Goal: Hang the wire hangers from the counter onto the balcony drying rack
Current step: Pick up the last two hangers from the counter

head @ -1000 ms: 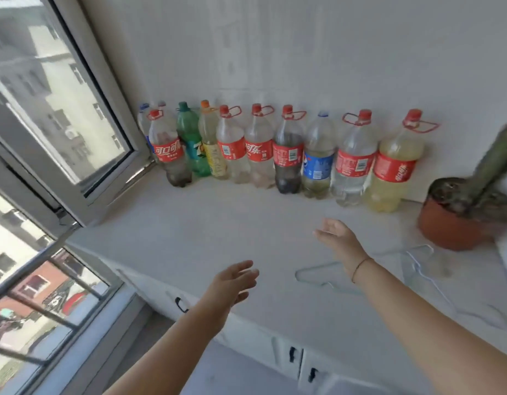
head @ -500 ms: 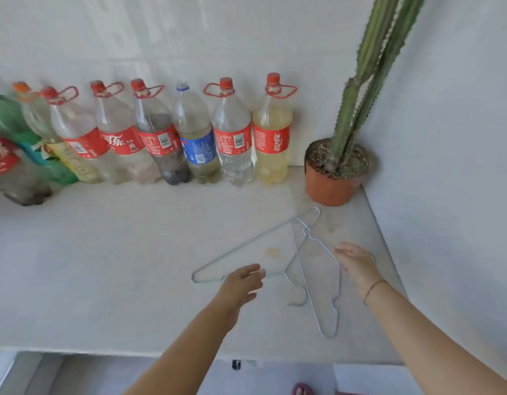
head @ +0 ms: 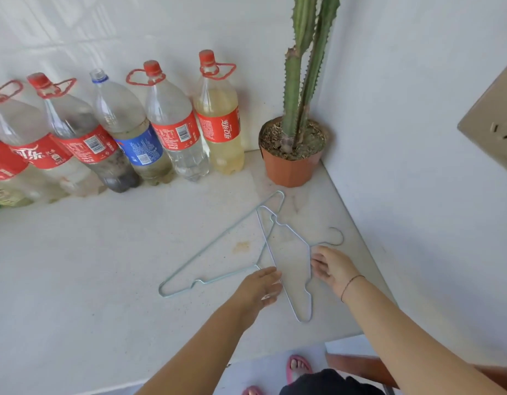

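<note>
White stone counter (head: 104, 266) set in the corner of a balcony, seen from beside the person working at it. Two wire hangers lie flat on it and cross at one end: the left hanger (head: 218, 240) runs diagonally towards the potted cactus (head: 289, 169), and the right hanger (head: 292, 234) lies nearer the side wall, its hook pointing at that wall. A row of plastic bottles (head: 172, 132) stands against the back wall, well apart from both hangers. The left hand (head: 260, 286) rests over the neck of the left hanger, fingers nearly straight and held together; the hook beneath it is hidden. The right hand (head: 333, 269) sits at the neck of the right hanger, fingers loosely bent with the tips at the wire. Neither hand visibly closes round anything yet. The drying rack is out of view. Thin wire of this kind should be very light and springy, and smooth enough to skate on the polished stone, so pressing down may simply push it away. The neck below the hook looks like the best hold: a fingertip slipped under the wire there should lift it. Because the frames overlap, raising one may drag the other.
</note>
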